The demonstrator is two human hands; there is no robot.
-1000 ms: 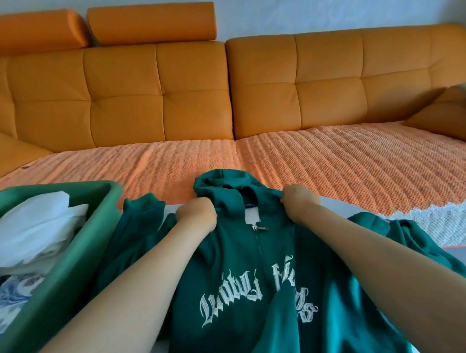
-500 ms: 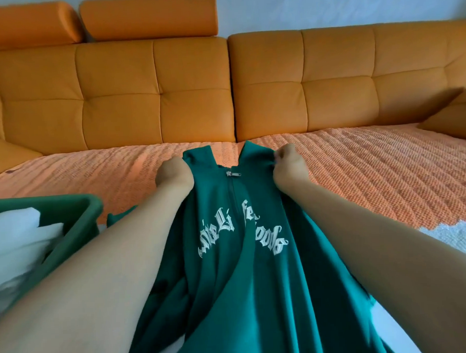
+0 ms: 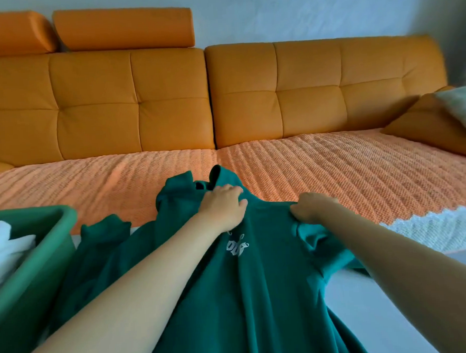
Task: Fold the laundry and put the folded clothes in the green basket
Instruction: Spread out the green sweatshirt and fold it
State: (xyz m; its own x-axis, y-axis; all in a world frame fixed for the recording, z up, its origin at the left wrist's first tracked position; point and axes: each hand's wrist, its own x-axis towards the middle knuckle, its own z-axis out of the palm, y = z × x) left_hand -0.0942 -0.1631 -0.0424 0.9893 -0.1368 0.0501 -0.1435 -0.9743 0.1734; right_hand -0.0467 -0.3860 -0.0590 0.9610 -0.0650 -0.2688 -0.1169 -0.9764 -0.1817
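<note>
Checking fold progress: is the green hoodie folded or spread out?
Spread out, not folded. The hoodie lies full length, hood toward the sofa, one sleeve out toward the green basket; left hand and right hand grip its top.

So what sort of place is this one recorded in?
Most likely a home living room: an orange sofa stands against the wall, a knitted throw covers its seat, and a green basket with laundry sits beside the green hoodie.

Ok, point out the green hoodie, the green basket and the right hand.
green hoodie (image 3: 258, 295), head view, body fabric.
green basket (image 3: 53, 253), head view, side wall.
right hand (image 3: 312, 208), head view, knuckles.
</note>
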